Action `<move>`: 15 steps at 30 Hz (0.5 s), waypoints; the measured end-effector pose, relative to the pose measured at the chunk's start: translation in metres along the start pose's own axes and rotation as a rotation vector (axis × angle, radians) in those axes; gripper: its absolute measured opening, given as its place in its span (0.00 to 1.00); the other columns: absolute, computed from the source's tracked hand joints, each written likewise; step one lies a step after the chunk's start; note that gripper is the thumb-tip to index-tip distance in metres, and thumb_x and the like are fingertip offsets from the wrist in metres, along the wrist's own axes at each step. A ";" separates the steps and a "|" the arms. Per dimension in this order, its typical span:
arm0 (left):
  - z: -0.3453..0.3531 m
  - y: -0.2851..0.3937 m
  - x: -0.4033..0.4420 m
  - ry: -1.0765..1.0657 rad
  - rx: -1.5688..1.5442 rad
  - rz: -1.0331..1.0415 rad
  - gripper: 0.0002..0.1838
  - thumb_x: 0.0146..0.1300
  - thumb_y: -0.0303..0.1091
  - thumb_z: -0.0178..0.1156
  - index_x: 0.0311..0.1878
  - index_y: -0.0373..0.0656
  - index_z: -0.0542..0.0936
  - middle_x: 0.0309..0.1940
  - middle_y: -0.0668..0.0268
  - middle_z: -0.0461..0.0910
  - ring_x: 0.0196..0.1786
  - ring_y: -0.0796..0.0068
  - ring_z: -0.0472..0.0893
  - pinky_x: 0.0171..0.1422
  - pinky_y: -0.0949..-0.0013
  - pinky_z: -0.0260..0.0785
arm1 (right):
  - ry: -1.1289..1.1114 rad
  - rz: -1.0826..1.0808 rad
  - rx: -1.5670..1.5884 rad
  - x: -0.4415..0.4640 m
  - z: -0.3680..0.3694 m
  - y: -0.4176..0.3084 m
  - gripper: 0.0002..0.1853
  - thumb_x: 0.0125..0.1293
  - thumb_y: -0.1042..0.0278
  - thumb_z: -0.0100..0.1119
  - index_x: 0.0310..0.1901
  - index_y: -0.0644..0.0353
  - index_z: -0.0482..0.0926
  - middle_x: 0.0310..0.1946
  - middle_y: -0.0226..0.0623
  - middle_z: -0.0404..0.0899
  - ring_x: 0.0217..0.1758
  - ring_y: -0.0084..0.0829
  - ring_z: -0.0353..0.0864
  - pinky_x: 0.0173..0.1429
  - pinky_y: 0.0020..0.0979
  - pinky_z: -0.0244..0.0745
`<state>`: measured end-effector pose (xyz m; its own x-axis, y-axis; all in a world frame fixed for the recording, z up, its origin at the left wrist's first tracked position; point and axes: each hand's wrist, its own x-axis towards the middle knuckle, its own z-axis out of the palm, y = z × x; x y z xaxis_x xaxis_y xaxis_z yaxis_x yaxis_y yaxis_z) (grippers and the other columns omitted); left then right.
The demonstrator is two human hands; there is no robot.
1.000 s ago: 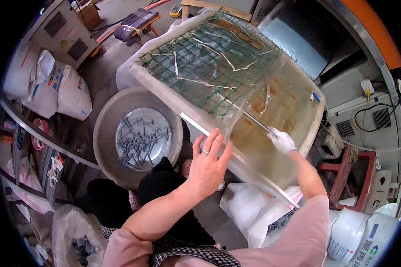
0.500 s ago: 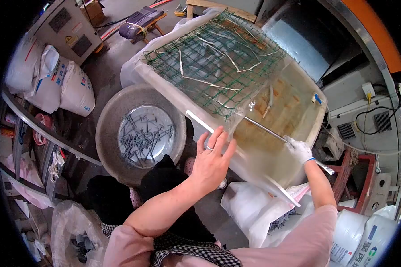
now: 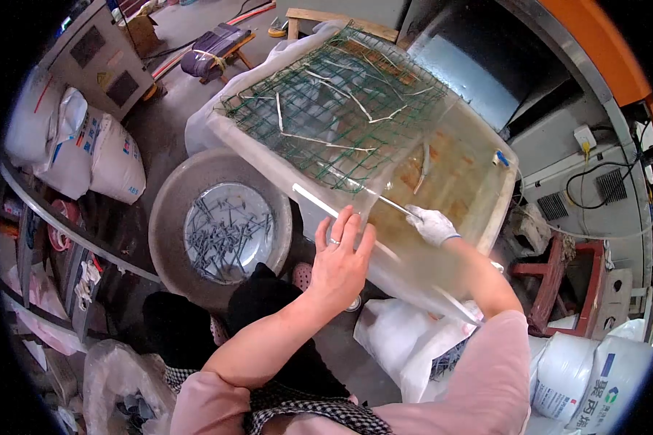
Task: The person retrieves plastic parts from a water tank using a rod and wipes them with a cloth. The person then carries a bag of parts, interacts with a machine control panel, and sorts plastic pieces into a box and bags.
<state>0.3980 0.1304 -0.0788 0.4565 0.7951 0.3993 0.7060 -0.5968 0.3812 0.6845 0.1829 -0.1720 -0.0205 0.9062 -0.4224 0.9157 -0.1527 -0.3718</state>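
My right hand (image 3: 433, 227), in a white glove, is closed around a thin metal rod (image 3: 390, 204) above the murky water (image 3: 453, 192) of a large white tub (image 3: 233, 135). The rod's far end reaches under a green wire mesh (image 3: 319, 123) that covers the left part of the tub. Bare and with a ring on one finger, my left hand (image 3: 341, 255) lies at the tub's near rim, fingers spread and holding nothing. Beneath the mesh, pale shapes show in the water but cannot be made out. A long, pale piece (image 3: 423, 168) lies in the uncovered part.
A round grey basin (image 3: 168, 243) with many thin grey plastic pieces (image 3: 225, 230) stands left of the tub. Full white sacks (image 3: 116, 156) stand further left, and an open white sack (image 3: 393, 335) sits below the near rim. A red metal frame (image 3: 555, 290) is at the right.
My right hand has moved left along with the rod, which now reaches further under the mesh. My left hand stays at the rim. The whole view has shifted slightly.
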 end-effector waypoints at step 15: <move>0.000 -0.007 -0.007 0.023 0.025 0.031 0.22 0.51 0.27 0.65 0.52 0.40 0.75 0.56 0.54 0.68 0.68 0.55 0.63 0.68 0.48 0.54 | 0.147 0.235 0.178 -0.085 -0.011 0.091 0.20 0.67 0.52 0.53 0.56 0.52 0.78 0.50 0.51 0.79 0.56 0.51 0.77 0.59 0.40 0.72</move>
<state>0.3896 0.1285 -0.0842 0.4661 0.7731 0.4303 0.7050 -0.6183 0.3473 0.7743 0.0963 -0.1605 0.2535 0.8831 -0.3947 0.8038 -0.4193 -0.4220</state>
